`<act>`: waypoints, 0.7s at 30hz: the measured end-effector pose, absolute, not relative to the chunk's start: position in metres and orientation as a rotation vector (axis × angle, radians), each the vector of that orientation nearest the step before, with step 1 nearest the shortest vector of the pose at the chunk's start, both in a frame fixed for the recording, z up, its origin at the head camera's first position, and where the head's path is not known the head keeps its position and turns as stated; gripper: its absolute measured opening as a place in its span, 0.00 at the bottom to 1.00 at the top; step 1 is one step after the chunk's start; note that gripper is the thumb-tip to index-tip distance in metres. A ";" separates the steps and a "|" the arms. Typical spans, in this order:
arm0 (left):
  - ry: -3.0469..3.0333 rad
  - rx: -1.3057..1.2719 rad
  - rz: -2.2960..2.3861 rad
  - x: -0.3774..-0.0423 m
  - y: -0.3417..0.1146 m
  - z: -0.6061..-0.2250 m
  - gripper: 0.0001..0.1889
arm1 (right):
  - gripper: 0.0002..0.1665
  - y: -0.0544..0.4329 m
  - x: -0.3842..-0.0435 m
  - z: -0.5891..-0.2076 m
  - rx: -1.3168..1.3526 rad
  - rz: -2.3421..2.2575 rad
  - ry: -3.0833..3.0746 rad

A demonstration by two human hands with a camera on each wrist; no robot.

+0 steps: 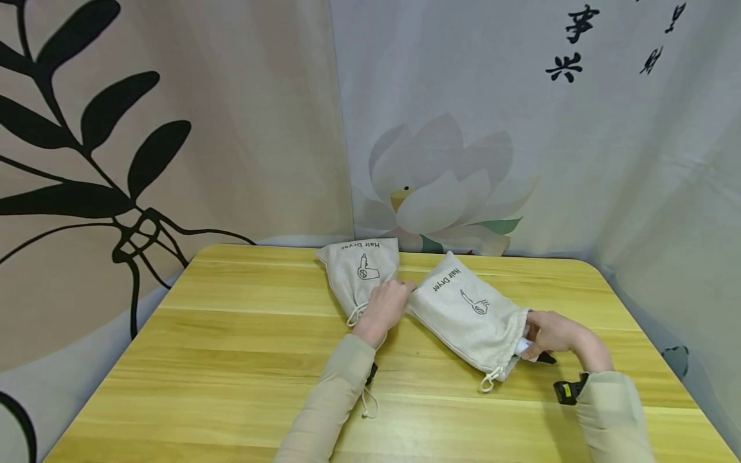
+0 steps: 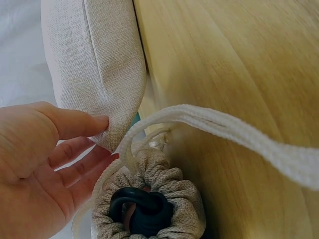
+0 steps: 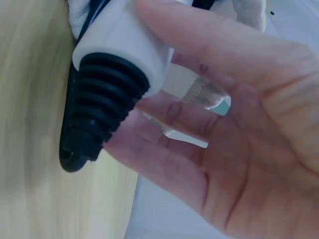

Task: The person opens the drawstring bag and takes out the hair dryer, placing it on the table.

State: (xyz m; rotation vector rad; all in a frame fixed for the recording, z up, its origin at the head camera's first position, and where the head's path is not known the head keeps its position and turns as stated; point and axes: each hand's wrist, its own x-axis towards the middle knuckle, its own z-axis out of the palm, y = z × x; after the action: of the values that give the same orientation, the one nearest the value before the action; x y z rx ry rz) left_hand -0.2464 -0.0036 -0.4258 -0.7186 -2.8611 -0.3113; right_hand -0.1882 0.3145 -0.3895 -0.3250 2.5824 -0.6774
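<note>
Two cream drawstring bags printed "Hair Dryer" lie on the table, seen in the head view. My left hand (image 1: 386, 305) pinches a closed corner of the right bag (image 1: 457, 315) between thumb and fingers. Below that hand is the left bag (image 1: 361, 273), its mouth gathered by a white cord (image 2: 199, 119); a black looped end (image 2: 144, 209) shows inside. At the right bag's open mouth, my right hand (image 1: 558, 334) grips the white handle of a hair dryer (image 3: 124, 45). The handle ends in a ribbed black sleeve (image 3: 102, 94); the bag hides the rest.
The wooden table (image 1: 220, 360) carries both bags. Printed cloth curtains (image 1: 278, 116) hang right behind its far edge. The right bag's drawstring loop (image 1: 488, 382) lies on the wood by the mouth.
</note>
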 end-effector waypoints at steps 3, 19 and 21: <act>-2.869 -0.721 -0.313 -0.246 -0.004 -0.426 0.16 | 0.22 0.317 -0.188 -0.390 -0.321 -0.643 2.596; -2.890 -0.729 -0.305 -0.246 -0.004 -0.427 0.16 | 0.29 0.332 -0.185 -0.390 -0.341 -0.611 2.608; -2.895 -0.726 -0.318 -0.246 -0.004 -0.427 0.16 | 0.31 0.332 -0.185 -0.391 -0.335 -0.606 2.606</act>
State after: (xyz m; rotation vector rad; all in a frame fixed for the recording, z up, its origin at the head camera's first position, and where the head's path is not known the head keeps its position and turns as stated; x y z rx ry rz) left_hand -0.2459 -0.0039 -0.4270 -0.7263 -2.8945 -0.3180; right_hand -0.1853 0.3318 -0.3906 -0.3345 2.6063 -0.6064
